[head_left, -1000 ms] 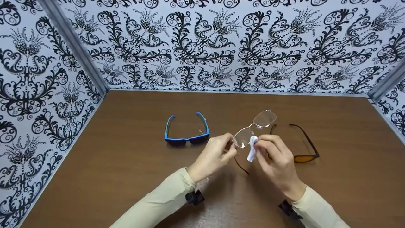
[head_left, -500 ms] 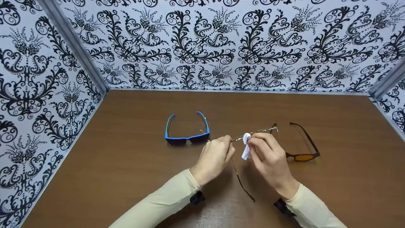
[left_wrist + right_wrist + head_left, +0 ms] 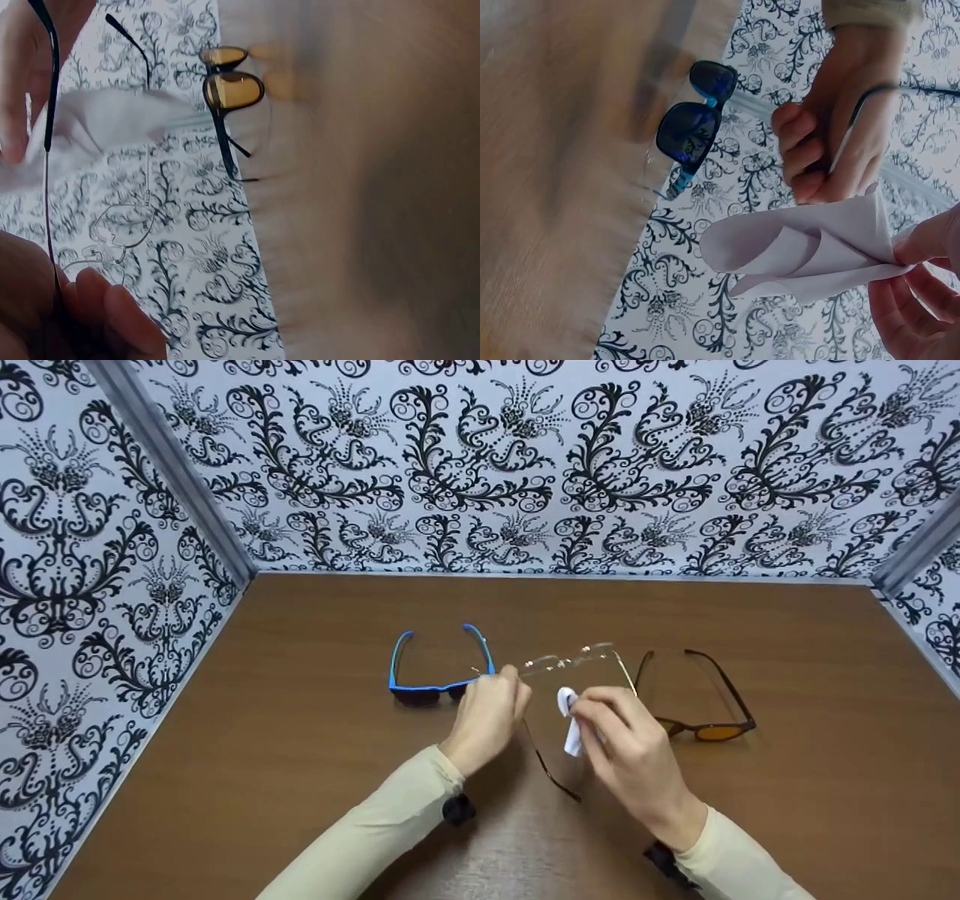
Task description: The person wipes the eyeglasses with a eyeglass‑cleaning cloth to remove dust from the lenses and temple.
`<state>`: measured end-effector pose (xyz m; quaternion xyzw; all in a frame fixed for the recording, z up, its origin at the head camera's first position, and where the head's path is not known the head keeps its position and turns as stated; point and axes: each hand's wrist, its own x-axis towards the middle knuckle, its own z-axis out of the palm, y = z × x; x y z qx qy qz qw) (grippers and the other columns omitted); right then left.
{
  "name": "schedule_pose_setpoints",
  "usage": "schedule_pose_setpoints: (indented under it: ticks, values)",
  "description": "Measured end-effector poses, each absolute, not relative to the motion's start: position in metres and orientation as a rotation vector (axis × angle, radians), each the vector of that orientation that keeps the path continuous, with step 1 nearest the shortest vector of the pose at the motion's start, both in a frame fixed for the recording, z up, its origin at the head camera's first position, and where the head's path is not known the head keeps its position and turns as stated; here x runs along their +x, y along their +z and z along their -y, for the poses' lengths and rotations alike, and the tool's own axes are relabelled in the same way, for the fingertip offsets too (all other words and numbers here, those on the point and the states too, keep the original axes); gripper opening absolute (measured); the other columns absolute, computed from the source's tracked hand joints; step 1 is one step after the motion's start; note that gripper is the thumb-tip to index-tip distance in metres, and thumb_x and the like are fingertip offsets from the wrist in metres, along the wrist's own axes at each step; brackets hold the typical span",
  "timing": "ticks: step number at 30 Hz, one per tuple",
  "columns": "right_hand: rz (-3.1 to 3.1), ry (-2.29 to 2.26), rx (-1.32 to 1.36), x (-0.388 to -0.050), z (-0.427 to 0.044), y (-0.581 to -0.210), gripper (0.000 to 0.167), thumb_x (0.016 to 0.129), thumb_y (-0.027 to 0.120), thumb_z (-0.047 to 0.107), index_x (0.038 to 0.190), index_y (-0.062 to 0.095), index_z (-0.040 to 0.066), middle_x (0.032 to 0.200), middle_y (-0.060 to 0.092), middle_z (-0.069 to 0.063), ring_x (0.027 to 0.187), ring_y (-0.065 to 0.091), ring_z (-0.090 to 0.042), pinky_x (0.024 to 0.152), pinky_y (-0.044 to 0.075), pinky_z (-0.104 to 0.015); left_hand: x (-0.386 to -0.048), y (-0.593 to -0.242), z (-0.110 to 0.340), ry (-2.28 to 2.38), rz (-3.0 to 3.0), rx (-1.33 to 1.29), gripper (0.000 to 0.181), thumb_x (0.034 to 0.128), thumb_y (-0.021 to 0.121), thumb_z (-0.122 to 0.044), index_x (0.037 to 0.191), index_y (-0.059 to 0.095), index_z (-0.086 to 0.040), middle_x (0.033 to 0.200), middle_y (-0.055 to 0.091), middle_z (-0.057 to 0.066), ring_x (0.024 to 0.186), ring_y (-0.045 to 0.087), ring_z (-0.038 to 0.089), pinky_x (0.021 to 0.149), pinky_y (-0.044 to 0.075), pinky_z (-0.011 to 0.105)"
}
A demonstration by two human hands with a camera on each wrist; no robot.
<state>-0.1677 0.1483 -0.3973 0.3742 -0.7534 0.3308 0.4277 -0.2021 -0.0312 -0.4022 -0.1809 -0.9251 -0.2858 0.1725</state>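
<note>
- While the left hand (image 3: 487,716) grips the clear glasses (image 3: 566,663) by one end in the head view, its fingers curled, the right hand (image 3: 636,750) pinches a white cloth (image 3: 572,741) between thumb and fingers. The clear glasses are held above the table (image 3: 300,675), lenses tilted nearly edge-on; the cloth is nearer the wearer, apart from the lenses. Wiping these lenses seems to be the step in hand; the next move probably calls for steadying the frame and bringing the cloth against a lens. Counted: two hands, one cloth, three pairs of eyewear, namely one clear, one blue sunglasses (image 3: 417,697) and one orange-lensed glasses (image 3: 721,733).
- From the left wrist, two temples of the clear glasses show, one running past the left hand's curled fingers. One cloth spreads across, blurred; whether it touches a lens, I cannot tell. The one orange-lensed pair shows both lenses.
- From the right wrist, one cloth appears, folded in layers, its edge pinched by the right hand. The left hand's fingers bend around one temple; no clear lens can be made out. The one blue pair shows two dark lenses.
</note>
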Motion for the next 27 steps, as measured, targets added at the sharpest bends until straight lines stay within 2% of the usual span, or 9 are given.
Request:
schedule_pose_setpoints:
  ticks: [5, 11, 16, 19, 23, 27]
  values:
    - [1.872, 0.794, 0.963, -0.168, -0.142, -0.402, 0.025, 0.100, 0.050, 0.015, 0.090, 0.066, -0.001, 0.092, 0.060, -0.011, 0.079, 0.060, -0.023, 0.071, 0.053, -0.025, -0.208, -0.404, 0.037, -0.895, 2.633, -0.462, 0.030, 0.0919, 0.051, -0.005, 0.066, 0.038, -0.012, 0.055, 0.025, -0.009, 0.050, 0.036, 0.016, 0.046, 0.040, 0.034]
    - [1.938, 0.830, 0.889, -0.170, -0.135, -0.410, 0.023, 0.100, 0.050, 0.015, 0.091, 0.065, 0.001, 0.094, 0.060, -0.010, 0.082, 0.059, -0.024, 0.074, 0.051, -0.028, -0.207, -0.402, 0.034, -0.938, 2.642, -0.450, 0.029, 0.0921, 0.052, -0.006, 0.066, 0.040, -0.011, 0.055, 0.029, -0.007, 0.052, 0.041, 0.019, 0.050, 0.045, 0.039]
    - [1.999, 0.848, 0.803, -0.176, -0.134, -0.416, 0.004, 0.090, 0.061, -0.001, 0.092, 0.064, -0.001, 0.094, 0.060, -0.012, 0.082, 0.059, -0.025, 0.074, 0.050, -0.031, -0.201, -0.400, 0.027, -0.970, 2.635, -0.463, 0.027, 0.0920, 0.052, -0.005, 0.068, 0.042, -0.010, 0.056, 0.029, -0.007, 0.052, 0.042, 0.017, 0.048, 0.044, 0.035]
    - [2.015, 0.823, 0.750, -0.183, -0.137, -0.417, 0.012, 0.082, 0.064, -0.009, 0.093, 0.064, -0.003, 0.096, 0.060, -0.015, 0.083, 0.059, -0.029, 0.075, 0.052, -0.035, -0.197, -0.399, 0.023, -0.968, 2.642, -0.508, 0.025, 0.0923, 0.052, -0.005, 0.070, 0.043, -0.009, 0.056, 0.031, -0.007, 0.052, 0.043, 0.016, 0.048, 0.044, 0.035]
    - [2.001, 0.774, 0.723, -0.190, -0.141, -0.415, 0.013, 0.081, 0.064, -0.010, 0.094, 0.064, -0.005, 0.096, 0.060, -0.018, 0.085, 0.059, -0.032, 0.074, 0.053, -0.040, -0.193, -0.399, 0.018, -0.990, 2.669, -0.584, 0.020, 0.0931, 0.050, -0.004, 0.074, 0.046, -0.007, 0.057, 0.034, -0.007, 0.053, 0.046, 0.017, 0.049, 0.046, 0.036]
    - [1.982, 0.723, 0.732, -0.193, -0.144, -0.414, 0.014, 0.081, 0.062, -0.008, 0.094, 0.064, -0.004, 0.096, 0.060, -0.017, 0.083, 0.059, -0.032, 0.070, 0.054, -0.042, -0.193, -0.397, 0.016, -1.118, 2.708, -0.619, 0.017, 0.0933, 0.046, -0.002, 0.077, 0.048, -0.005, 0.059, 0.036, -0.005, 0.054, 0.044, 0.017, 0.049, 0.042, 0.033]
